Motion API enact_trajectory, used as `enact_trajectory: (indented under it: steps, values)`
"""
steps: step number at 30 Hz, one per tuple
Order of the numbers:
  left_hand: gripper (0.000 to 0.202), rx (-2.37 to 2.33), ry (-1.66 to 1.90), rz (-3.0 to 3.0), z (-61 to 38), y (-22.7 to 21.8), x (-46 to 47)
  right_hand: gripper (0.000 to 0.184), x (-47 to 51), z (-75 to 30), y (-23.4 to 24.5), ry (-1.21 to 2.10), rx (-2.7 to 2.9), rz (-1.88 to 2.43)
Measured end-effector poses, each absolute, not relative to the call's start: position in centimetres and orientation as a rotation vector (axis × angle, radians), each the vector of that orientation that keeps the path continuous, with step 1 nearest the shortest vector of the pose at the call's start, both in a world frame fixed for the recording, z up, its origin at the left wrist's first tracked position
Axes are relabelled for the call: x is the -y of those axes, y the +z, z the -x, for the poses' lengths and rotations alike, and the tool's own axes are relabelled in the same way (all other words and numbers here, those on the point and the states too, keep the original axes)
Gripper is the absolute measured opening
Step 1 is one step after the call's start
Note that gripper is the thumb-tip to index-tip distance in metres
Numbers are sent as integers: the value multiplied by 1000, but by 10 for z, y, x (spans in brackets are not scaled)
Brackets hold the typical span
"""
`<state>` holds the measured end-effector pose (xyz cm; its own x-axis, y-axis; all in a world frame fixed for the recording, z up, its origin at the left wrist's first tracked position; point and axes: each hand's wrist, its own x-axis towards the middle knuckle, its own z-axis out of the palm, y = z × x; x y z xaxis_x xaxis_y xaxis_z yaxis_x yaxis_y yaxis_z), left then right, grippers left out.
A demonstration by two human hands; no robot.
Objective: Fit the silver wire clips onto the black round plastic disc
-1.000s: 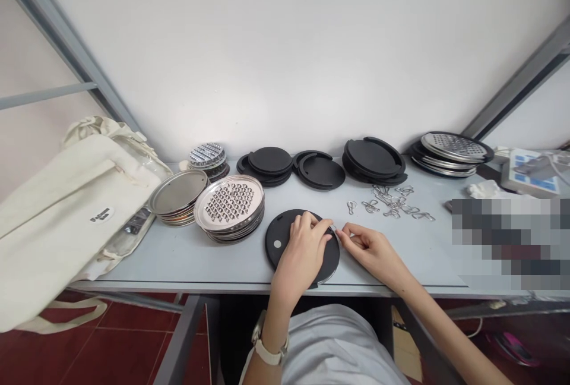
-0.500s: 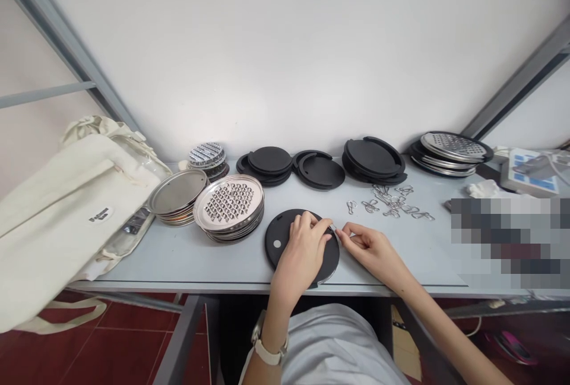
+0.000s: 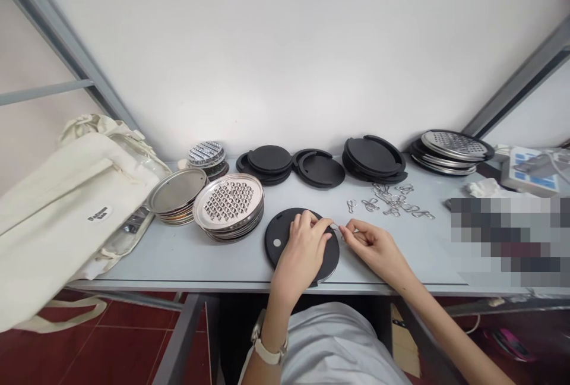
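A flat round black disc (image 3: 279, 227) with a small pale circle near its left edge lies on the table. My left hand (image 3: 303, 248) rests over it, with the fingertips pinching a tiny metal piece (image 3: 333, 226) at the disc's right rim. My right hand (image 3: 369, 247) is just right of the rim, its fingertips drawn together close to that piece. Anything thin between those fingers is too small to tell. A loose pile of bent wire clips (image 3: 392, 202) lies farther right.
Stacks of steel grater plates (image 3: 228, 207) and plain steel plates (image 3: 177, 191) stand left, with black disc stacks (image 3: 320, 171) along the wall. A cream canvas bag (image 3: 57, 207) sits on the left of the table (image 3: 178, 260). A box (image 3: 532, 171) stands right.
My right hand has shifted slightly right, its fingertips moving a little from the metal piece. My left hand and the disc look unchanged.
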<state>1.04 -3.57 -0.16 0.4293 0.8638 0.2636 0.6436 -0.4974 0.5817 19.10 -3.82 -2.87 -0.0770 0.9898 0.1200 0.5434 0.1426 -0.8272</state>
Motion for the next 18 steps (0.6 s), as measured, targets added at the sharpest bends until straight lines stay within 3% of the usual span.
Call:
enact_trajectory:
  steps: [18]
  values:
    - [27,-1283,769,-2288,-10,-4,36,37,38,-190,-29,891,1783,1461]
